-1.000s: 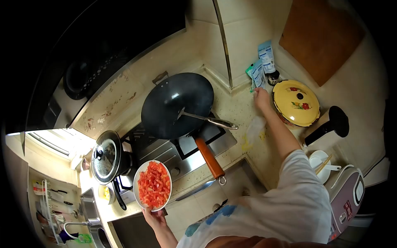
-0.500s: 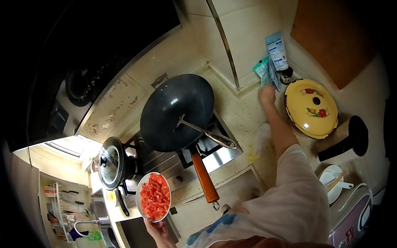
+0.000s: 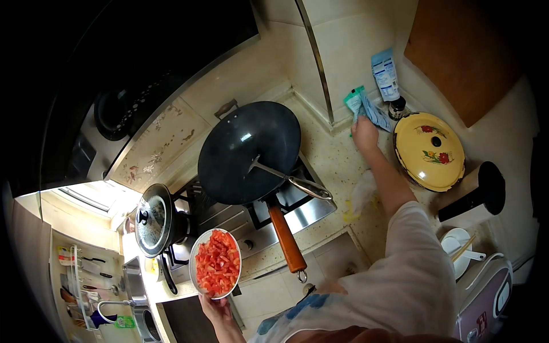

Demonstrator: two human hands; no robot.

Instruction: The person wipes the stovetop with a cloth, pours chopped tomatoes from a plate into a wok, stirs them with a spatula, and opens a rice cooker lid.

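My left hand point(image 3: 215, 308) grips the lower rim of a white bowl point(image 3: 194, 274) full of chopped tomatoes point(image 3: 217, 262), held in front of the stove. At the back corner of the counter, my right hand point(image 3: 365, 134) is closed around a blue and green packet point(image 3: 366, 107); the fingertips are partly hidden. Near it are an upright blue-and-white pouch point(image 3: 386, 77) and a small dark jar point(image 3: 397, 107). Between my hands sits a black wok point(image 3: 246, 148) on the stove, with a metal spatula point(image 3: 286, 178) resting in it and its wooden handle pointing towards me.
A lidded pan point(image 3: 154, 220) stands on the left burner. To the right are a yellow enamel pot with a flowered lid point(image 3: 429, 151), a dark-topped canister point(image 3: 472, 191), a white bowl with chopsticks point(image 3: 454, 243) and a rice cooker point(image 3: 486, 300). The range hood point(image 3: 189, 40) overhangs the stove.
My right hand has drawn the blue and green packet slightly left and down, apart from the upright pouch. The bowl of tomatoes stays in my left hand, nearly in place.
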